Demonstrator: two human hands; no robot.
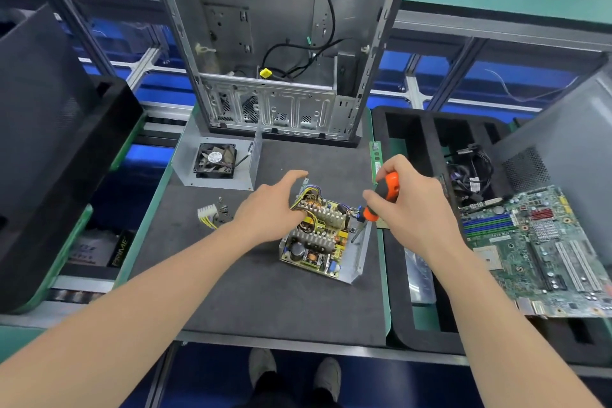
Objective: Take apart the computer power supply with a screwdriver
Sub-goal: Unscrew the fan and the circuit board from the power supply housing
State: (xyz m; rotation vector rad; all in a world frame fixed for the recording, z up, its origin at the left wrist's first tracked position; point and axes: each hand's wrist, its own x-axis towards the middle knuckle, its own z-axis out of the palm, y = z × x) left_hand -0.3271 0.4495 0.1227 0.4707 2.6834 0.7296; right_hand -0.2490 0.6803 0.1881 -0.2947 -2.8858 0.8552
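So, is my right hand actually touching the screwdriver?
Touching. The head view shows the right hand wrapped round the screwdriver handle, with its orange end poking out on top.

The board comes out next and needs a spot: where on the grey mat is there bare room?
Widest: the near strip of the mat, between the power supply and the front edge. Smaller: the patch between the computer case and the power supply. Crowded: left, where connector and screws lie near the fan cover, and round the screwdriver.
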